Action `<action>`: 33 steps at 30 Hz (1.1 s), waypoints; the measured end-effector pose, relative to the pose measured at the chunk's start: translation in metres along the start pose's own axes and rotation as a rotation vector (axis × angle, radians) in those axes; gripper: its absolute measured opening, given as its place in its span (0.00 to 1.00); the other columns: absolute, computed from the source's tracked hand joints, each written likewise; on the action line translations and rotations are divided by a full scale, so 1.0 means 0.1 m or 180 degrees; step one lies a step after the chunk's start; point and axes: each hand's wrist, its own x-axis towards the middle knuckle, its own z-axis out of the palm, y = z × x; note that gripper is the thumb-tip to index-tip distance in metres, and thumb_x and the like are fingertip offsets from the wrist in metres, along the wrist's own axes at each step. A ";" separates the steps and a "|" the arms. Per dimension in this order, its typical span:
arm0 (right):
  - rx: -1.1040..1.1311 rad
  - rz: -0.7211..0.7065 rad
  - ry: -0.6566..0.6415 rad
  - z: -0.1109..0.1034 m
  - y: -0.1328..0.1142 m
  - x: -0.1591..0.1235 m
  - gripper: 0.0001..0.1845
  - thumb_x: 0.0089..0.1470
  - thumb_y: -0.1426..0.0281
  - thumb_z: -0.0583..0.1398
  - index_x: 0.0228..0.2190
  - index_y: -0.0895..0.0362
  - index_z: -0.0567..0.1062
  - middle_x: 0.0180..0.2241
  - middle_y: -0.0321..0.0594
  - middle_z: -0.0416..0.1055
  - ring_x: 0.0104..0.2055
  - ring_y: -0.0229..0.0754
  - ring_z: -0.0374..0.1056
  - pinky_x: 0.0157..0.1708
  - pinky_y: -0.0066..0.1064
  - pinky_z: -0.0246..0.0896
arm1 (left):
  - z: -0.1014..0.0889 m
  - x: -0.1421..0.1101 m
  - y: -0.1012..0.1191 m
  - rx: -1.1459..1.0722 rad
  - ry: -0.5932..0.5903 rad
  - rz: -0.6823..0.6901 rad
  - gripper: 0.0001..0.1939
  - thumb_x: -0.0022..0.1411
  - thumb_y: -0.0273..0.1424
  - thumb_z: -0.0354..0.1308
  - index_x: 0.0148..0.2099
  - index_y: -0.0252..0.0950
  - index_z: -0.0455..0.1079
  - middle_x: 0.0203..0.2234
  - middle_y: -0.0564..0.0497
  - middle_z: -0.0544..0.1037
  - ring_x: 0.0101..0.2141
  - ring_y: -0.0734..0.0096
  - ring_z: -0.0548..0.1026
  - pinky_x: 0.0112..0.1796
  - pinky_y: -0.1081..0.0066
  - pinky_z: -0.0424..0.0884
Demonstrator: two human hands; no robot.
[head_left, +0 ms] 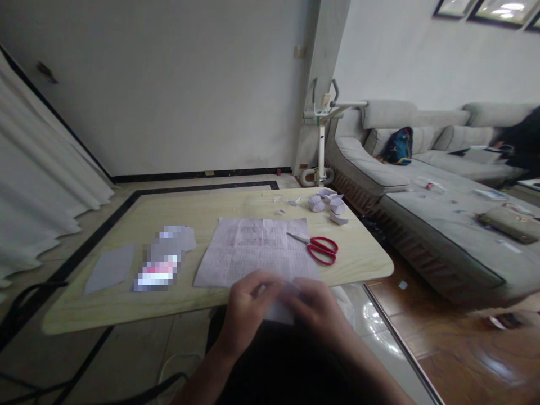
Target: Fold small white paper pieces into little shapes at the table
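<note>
My left hand [247, 312] and my right hand [316, 309] are held together over my lap, just in front of the table's near edge. Both are closed on a small piece of white paper [279, 308] pinched between the fingers. Right beyond them a large creased sheet of paper [257, 250] lies flat on the light wooden table [126, 304]. Red-handled scissors [319, 248] lie to the right of that sheet. Several small folded paper pieces [330, 206] sit at the table's far right corner.
A grey paper sheet [110, 268] and a blurred patch of papers [166, 256] lie on the table's left. A grey sofa [430, 197] with a blue bag [399, 146] stands on the right; someone in dark clothing [521, 140] is at its far end. White curtains [37, 185] hang left.
</note>
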 end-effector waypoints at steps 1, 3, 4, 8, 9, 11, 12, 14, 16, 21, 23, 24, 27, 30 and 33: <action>-0.0023 -0.0019 -0.0008 0.00 0.00 0.00 0.17 0.57 0.64 0.59 0.19 0.58 0.67 0.19 0.31 0.59 0.23 0.35 0.54 0.22 0.26 0.48 | 0.00 0.00 0.00 0.0003 0.0007 0.0006 0.06 0.60 0.31 0.61 0.31 0.38 0.77 0.27 0.53 0.80 0.31 0.68 0.76 0.35 0.73 0.71; -0.0062 -0.0058 -0.0010 0.00 0.01 0.00 0.17 0.57 0.64 0.59 0.20 0.58 0.67 0.19 0.31 0.60 0.23 0.35 0.54 0.22 0.25 0.49 | 0.00 0.00 -0.01 0.0003 0.0031 0.0013 0.06 0.60 0.31 0.61 0.31 0.38 0.77 0.26 0.54 0.79 0.31 0.68 0.76 0.34 0.73 0.71; -0.0073 -0.0073 -0.0011 -0.01 0.01 0.00 0.17 0.57 0.64 0.59 0.20 0.58 0.67 0.19 0.31 0.60 0.23 0.35 0.54 0.22 0.25 0.49 | -0.01 -0.01 -0.01 0.0002 0.0042 0.0018 0.05 0.59 0.31 0.61 0.31 0.38 0.77 0.26 0.54 0.79 0.31 0.69 0.76 0.34 0.74 0.70; -0.0057 -0.0058 -0.0071 -0.01 0.01 -0.01 0.16 0.58 0.64 0.58 0.21 0.58 0.66 0.19 0.31 0.59 0.23 0.34 0.54 0.22 0.25 0.49 | -0.01 -0.01 -0.02 -0.0021 0.0040 0.0014 0.05 0.59 0.30 0.61 0.31 0.39 0.78 0.26 0.54 0.80 0.31 0.69 0.76 0.34 0.74 0.70; -0.0049 -0.0031 -0.0091 -0.01 0.00 -0.01 0.17 0.58 0.64 0.58 0.20 0.57 0.66 0.19 0.30 0.58 0.23 0.34 0.53 0.22 0.25 0.48 | -0.01 -0.01 -0.02 -0.0037 0.0040 0.0006 0.05 0.59 0.30 0.61 0.31 0.38 0.78 0.26 0.54 0.80 0.31 0.69 0.76 0.34 0.74 0.71; -0.0043 0.0057 -0.0087 -0.01 -0.01 0.00 0.19 0.57 0.62 0.58 0.20 0.57 0.64 0.19 0.30 0.56 0.23 0.34 0.52 0.21 0.25 0.47 | -0.01 0.00 -0.02 -0.0063 0.0051 -0.0029 0.06 0.60 0.31 0.61 0.31 0.38 0.78 0.26 0.54 0.80 0.31 0.69 0.76 0.34 0.74 0.71; -0.0048 0.0084 -0.0046 -0.01 -0.03 0.00 0.20 0.57 0.61 0.58 0.19 0.57 0.63 0.19 0.30 0.55 0.23 0.34 0.52 0.21 0.26 0.46 | -0.02 0.00 -0.02 -0.0073 0.0059 -0.0055 0.06 0.60 0.31 0.61 0.31 0.38 0.78 0.26 0.54 0.80 0.31 0.69 0.76 0.34 0.74 0.71; -0.0079 0.0052 0.0118 -0.01 -0.05 0.01 0.21 0.58 0.60 0.57 0.18 0.56 0.62 0.19 0.30 0.55 0.23 0.35 0.52 0.22 0.26 0.47 | -0.02 0.00 -0.02 -0.0101 0.0064 -0.0125 0.07 0.60 0.32 0.61 0.30 0.38 0.77 0.25 0.54 0.80 0.30 0.69 0.76 0.33 0.74 0.71; -0.0109 -0.0050 0.0310 0.00 -0.06 0.02 0.21 0.59 0.61 0.55 0.18 0.56 0.61 0.19 0.31 0.55 0.24 0.35 0.53 0.23 0.27 0.48 | 0.00 0.00 -0.02 -0.0127 0.0094 -0.0183 0.07 0.60 0.32 0.61 0.30 0.37 0.76 0.25 0.54 0.79 0.29 0.69 0.76 0.31 0.75 0.71; -0.0056 -0.0034 0.0657 0.06 -0.02 0.04 0.23 0.60 0.59 0.53 0.18 0.54 0.55 0.19 0.30 0.49 0.23 0.35 0.49 0.22 0.28 0.45 | 0.06 0.00 -0.04 -0.0092 0.0313 -0.0213 0.09 0.60 0.34 0.60 0.31 0.36 0.76 0.24 0.54 0.78 0.29 0.69 0.75 0.30 0.75 0.70; -0.0007 -0.0005 0.0737 0.09 0.01 0.04 0.22 0.60 0.59 0.52 0.18 0.54 0.55 0.20 0.30 0.49 0.23 0.35 0.49 0.21 0.27 0.44 | 0.08 0.00 -0.05 -0.0078 0.0347 -0.0240 0.10 0.60 0.35 0.59 0.30 0.35 0.75 0.23 0.54 0.77 0.28 0.69 0.74 0.29 0.75 0.70; 0.0023 -0.0009 0.0779 0.10 0.02 0.04 0.22 0.60 0.59 0.52 0.18 0.54 0.55 0.20 0.30 0.49 0.23 0.35 0.49 0.21 0.27 0.44 | 0.08 0.00 -0.05 -0.0077 0.0349 -0.0242 0.10 0.60 0.35 0.59 0.30 0.35 0.75 0.23 0.54 0.77 0.28 0.69 0.74 0.29 0.75 0.69; 0.0119 -0.0036 0.0907 0.13 0.04 0.05 0.21 0.59 0.60 0.51 0.18 0.54 0.54 0.19 0.30 0.49 0.22 0.35 0.48 0.21 0.27 0.43 | 0.10 0.00 -0.05 -0.0100 0.0349 -0.0252 0.10 0.60 0.35 0.59 0.30 0.35 0.74 0.22 0.54 0.76 0.27 0.70 0.73 0.28 0.76 0.68; 0.0172 -0.0048 0.1103 0.14 0.06 0.06 0.22 0.58 0.60 0.52 0.17 0.53 0.52 0.19 0.29 0.47 0.22 0.34 0.48 0.20 0.27 0.43 | 0.10 0.00 -0.04 -0.0125 0.0240 -0.0341 0.11 0.60 0.36 0.59 0.29 0.35 0.73 0.21 0.55 0.74 0.25 0.72 0.71 0.27 0.77 0.67; 0.0131 -0.0064 0.1025 0.12 0.09 0.08 0.22 0.59 0.60 0.52 0.17 0.54 0.54 0.19 0.30 0.48 0.22 0.34 0.48 0.20 0.27 0.44 | 0.10 0.02 -0.04 -0.0123 0.0254 -0.0391 0.11 0.59 0.35 0.60 0.28 0.35 0.73 0.20 0.56 0.74 0.25 0.73 0.71 0.26 0.78 0.66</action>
